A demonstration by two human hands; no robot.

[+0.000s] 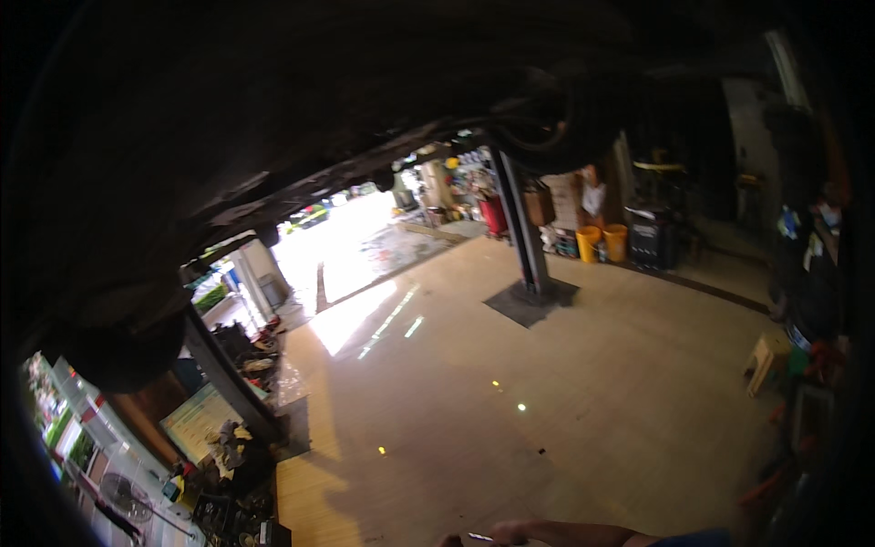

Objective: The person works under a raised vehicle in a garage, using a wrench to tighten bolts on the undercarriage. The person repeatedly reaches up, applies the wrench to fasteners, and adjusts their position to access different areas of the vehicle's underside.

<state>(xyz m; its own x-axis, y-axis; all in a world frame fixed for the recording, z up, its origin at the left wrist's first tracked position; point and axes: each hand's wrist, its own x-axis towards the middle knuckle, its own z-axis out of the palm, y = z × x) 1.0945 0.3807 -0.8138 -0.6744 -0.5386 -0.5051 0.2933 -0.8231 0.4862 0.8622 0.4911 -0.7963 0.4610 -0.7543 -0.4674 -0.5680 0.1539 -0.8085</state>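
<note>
My right hand (512,531) shows at the lower edge, its forearm reaching in from the right out of a blue sleeve. Its fingers look closed at a slim, shiny metal piece (480,537), whose kind I cannot make out. Just left of that piece, a bit of skin, seemingly my left hand (449,541), peeks over the picture's edge; its fingers are hidden. Overhead spreads the dark underside of a raised car (301,137), with a wheel (547,137) toward the right. Neither hand touches the car in this view.
Lift posts stand to the right (521,219) and left (228,378) on the tan floor (592,383). Orange buckets (589,243), a black bin (652,239) and a small stool (768,362) are at the right. A fan (123,492) and clutter line the left.
</note>
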